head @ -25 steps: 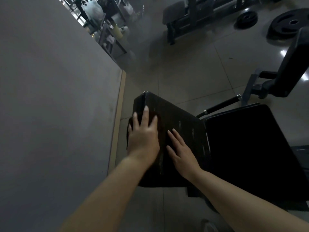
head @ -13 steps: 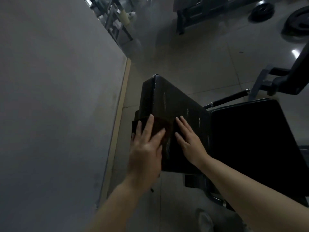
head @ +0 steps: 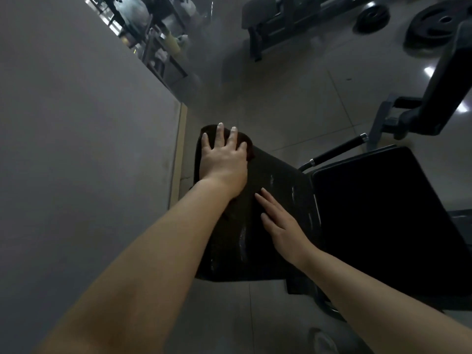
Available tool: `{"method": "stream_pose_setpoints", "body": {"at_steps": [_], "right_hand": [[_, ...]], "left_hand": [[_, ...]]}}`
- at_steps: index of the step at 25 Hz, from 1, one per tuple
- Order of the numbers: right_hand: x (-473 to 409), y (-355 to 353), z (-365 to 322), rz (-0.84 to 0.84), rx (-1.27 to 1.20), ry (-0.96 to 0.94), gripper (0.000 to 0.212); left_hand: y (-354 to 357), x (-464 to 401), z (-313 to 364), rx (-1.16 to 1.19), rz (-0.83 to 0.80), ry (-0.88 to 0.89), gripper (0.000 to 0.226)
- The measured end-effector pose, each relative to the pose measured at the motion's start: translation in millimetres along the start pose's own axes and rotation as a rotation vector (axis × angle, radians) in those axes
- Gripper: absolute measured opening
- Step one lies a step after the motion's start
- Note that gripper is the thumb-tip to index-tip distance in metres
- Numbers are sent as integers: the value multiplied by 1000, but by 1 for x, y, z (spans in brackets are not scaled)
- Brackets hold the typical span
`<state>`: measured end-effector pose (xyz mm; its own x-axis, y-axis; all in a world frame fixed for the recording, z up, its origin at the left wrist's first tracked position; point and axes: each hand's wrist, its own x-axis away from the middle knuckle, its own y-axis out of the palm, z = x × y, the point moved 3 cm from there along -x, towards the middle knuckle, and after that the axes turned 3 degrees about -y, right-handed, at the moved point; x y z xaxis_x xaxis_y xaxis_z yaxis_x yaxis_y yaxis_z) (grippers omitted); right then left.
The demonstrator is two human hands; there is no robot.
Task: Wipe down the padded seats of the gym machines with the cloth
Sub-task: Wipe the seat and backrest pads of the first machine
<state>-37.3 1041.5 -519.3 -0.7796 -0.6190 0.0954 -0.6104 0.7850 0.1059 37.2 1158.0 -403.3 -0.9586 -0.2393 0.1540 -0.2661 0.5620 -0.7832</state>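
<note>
A black padded seat section [head: 275, 180] of a gym machine slopes away from me, with wet streaks on its surface. My left hand [head: 224, 162] lies flat with spread fingers on a dark cloth [head: 249, 146] at the pad's far end; only the cloth's edge shows past my fingers. My right hand [head: 281, 223] rests flat, fingers straight, on the middle of the same pad. A second, wider black pad [head: 383, 215] adjoins it on the right.
A grey wall [head: 76, 149] runs close along the left. A chrome-and-black handle [head: 337, 152] sticks out behind the pads. A dark machine arm [head: 439, 85] stands at the right. Weight plates [head: 434, 24] and a bench [head: 281, 19] lie on the tiled floor beyond.
My left hand has slid the cloth from the near part of the pad up to its far end. My right hand stays flat on the pad.
</note>
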Motion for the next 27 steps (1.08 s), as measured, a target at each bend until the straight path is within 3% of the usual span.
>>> {"method": "stream_pose_setpoints", "body": {"at_steps": [5,7,12,17,20,23,27], "right_hand": [[19,7,11,110,239,46,57],[34,12,20,155,297,95,61],[38,10,24,170,339,120,65],[35,1,22,78,339,144,66],[35,-2,24,93,341,122,67],[34,-3,33,120,250,216,75],[30,-3,41,123,183,287,78]], "left_hand": [[10,126,14,65,35,44,64],[14,159,16,119,-63,84,66],[3,111,15,59,-14,103,41],[1,29,26,-86,-1,29,46],[3,81,29,-48,-22,52,55],[5,151,30,-34,-131,153,58],[11,112,25,-69,-64,247,58]]}}
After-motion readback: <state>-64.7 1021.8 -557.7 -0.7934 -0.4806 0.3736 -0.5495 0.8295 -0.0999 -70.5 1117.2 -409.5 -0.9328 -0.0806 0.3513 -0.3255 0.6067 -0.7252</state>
